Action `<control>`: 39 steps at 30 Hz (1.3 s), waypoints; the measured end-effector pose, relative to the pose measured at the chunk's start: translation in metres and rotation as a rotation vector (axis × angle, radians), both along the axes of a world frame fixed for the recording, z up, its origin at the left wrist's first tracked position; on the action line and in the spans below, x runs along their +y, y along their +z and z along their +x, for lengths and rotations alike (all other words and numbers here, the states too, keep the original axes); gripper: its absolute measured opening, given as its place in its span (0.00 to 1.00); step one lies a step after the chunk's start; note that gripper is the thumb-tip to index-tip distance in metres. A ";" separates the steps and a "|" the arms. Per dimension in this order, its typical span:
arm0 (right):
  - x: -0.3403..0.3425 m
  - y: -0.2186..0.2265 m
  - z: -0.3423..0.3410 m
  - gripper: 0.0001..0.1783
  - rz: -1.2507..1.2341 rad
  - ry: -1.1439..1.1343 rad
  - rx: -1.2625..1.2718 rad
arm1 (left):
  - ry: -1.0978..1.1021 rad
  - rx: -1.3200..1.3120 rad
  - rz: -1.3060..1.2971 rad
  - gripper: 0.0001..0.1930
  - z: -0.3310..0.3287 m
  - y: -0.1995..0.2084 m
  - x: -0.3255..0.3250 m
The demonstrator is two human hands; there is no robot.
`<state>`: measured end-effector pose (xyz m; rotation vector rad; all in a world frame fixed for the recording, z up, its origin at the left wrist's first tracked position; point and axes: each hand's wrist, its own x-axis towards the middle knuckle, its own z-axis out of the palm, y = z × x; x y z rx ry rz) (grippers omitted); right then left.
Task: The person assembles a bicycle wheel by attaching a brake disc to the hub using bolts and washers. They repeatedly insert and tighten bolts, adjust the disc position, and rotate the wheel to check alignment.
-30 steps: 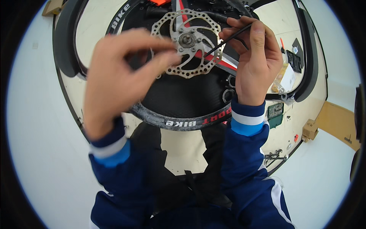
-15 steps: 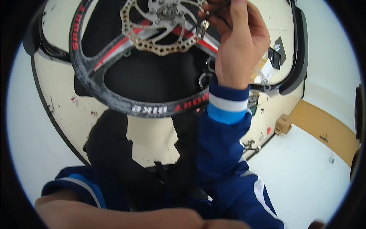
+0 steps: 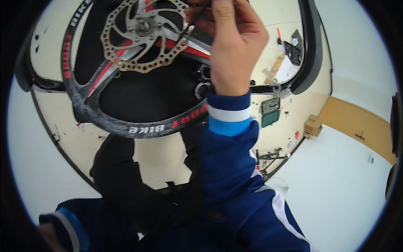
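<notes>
A bicycle wheel [image 3: 105, 121], dark grey with red and silver spokes, lies flat in front of me. On its hub is a perforated metal brake disc [image 3: 138, 66], worn brownish at the edge. My right hand [image 3: 237, 44] is closed on a thin black rod that looks like a hex key [image 3: 184, 32]. The rod slants down to the disc's right edge; whether its tip sits in a bolt cannot be made out. Of my left arm only the pushed-up sleeve [image 3: 69, 224] and some skin show at lower left; the left hand is out of the picture.
Under the wheel is a black padded surface [image 3: 142, 101] with a metal ring [image 3: 202, 90] on it, between black armrests [image 3: 312, 54]. On the floor at right lie a green tool case [image 3: 270, 113], a black case [image 3: 292, 52], a cardboard box [image 3: 312, 125] and bicycle parts [image 3: 270, 156].
My left forearm, which crossed the lower edge, has drawn back to the lower left. Wheel and right hand now appear further left in the picture. The right hand still grips the rod.
</notes>
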<state>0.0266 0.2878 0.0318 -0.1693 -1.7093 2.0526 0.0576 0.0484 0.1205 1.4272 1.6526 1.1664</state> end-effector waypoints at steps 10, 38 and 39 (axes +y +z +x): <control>-0.019 0.002 -0.030 0.14 0.046 0.028 0.245 | 0.986 -0.025 0.265 0.10 -0.078 -0.068 0.050; -0.025 0.004 -0.021 0.10 0.459 0.053 0.127 | 1.003 0.241 0.183 0.10 -0.093 -0.103 0.062; -0.026 0.004 -0.021 0.10 0.477 0.040 0.139 | 1.030 0.218 0.183 0.10 -0.093 -0.104 0.062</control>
